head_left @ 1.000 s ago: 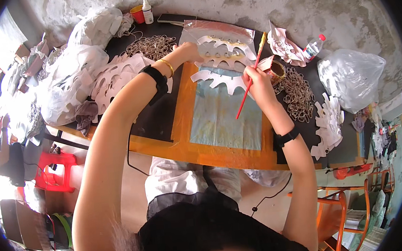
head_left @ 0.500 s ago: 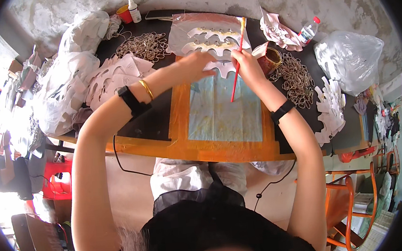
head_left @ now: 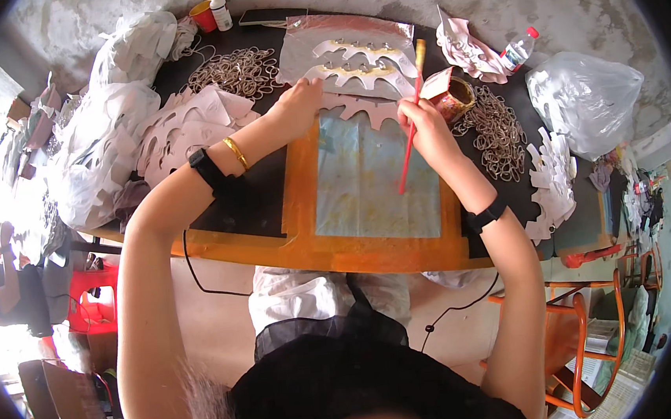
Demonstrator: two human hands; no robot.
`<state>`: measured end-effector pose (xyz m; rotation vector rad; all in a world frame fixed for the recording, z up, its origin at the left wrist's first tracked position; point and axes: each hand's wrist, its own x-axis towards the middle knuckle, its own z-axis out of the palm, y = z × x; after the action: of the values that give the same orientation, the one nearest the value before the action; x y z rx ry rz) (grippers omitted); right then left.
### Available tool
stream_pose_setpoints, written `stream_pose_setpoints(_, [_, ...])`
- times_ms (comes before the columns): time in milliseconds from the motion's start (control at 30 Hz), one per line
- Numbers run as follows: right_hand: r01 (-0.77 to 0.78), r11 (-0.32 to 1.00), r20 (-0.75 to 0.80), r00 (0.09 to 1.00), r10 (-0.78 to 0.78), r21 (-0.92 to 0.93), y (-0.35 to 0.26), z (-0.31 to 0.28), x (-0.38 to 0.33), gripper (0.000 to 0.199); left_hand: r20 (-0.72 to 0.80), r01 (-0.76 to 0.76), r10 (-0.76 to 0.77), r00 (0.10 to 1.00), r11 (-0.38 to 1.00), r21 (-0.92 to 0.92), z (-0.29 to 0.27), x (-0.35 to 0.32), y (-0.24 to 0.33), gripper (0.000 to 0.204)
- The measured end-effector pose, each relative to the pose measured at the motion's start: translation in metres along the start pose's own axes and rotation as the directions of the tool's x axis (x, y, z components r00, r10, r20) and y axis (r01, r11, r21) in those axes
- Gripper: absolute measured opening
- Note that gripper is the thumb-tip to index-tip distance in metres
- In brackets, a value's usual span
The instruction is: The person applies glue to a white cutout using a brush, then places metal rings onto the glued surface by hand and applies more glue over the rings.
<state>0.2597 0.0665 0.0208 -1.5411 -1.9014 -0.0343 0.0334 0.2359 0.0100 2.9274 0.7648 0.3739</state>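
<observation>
My right hand [head_left: 428, 130] is closed round a red-handled brush [head_left: 408, 156], held with its yellowish bristle end pointing away from me. My left hand [head_left: 296, 108] has its fingers drawn together beside the left ends of the scalloped strips; what they grip, if anything, is hidden. A pale pink scalloped strip [head_left: 359, 111] lies between my hands, at the far edge of a bluish sheet [head_left: 373, 183]. Beyond it, two white scalloped strips [head_left: 376, 75] with yellowish smears and small metal rings rest on a silvery sheet [head_left: 299, 43].
Metal rings are heaped at left [head_left: 240, 74] and right [head_left: 499, 133]. A stained pot [head_left: 453, 104] stands beside my right hand. Pink cut pieces [head_left: 187, 130] and white bags [head_left: 101, 133] lie left. A bottle [head_left: 518, 49], a clear plastic bag [head_left: 587, 103] and white cut pieces [head_left: 551, 181] are at right.
My left hand has moved left and slightly away from me, uncovering more of the pink strip. My right hand has shifted a little right and nearer with the brush.
</observation>
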Motion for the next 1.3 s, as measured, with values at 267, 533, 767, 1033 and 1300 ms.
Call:
stream_pose_setpoints(267, [-0.128, 0.976, 0.078, 0.99, 0.116, 0.175, -0.01, -0.007, -0.002, 0.012, 0.327, 0.237, -0.049, 0.944, 0.791, -0.564, -0.033, -0.007, -0.02, 0.017])
stream_pose_setpoints(533, [0.083, 0.993, -0.038, 0.996, -0.086, -0.084, -0.037, -0.035, -0.007, 0.01, 0.363, 0.152, 0.013, 0.932, 0.894, -0.421, -0.034, -0.02, -0.01, 0.014])
stream_pose_setpoints(767, [-0.184, 0.917, -0.462, 0.818, 0.342, 0.353, -0.029, -0.133, -0.007, 0.015, 0.06, -0.257, 0.275, 0.96, 0.943, -0.214, -0.051, -0.031, 0.055, 0.027])
stream_pose_setpoints(1033, [-0.498, 0.829, -0.25, 0.794, 0.553, 0.252, 0.02, -0.131, -0.028, 0.017, 0.043, -0.444, 0.45, 0.892, 0.89, -0.103, 0.012, -0.015, 0.101, 0.065])
stream_pose_setpoints(1300, [-0.401, 0.91, -0.238, 0.878, 0.415, 0.107, 0.049, -0.106, -0.03, 0.02, 0.058, -0.465, 0.476, 0.877, 0.874, -0.14, 0.011, -0.019, 0.102, 0.066])
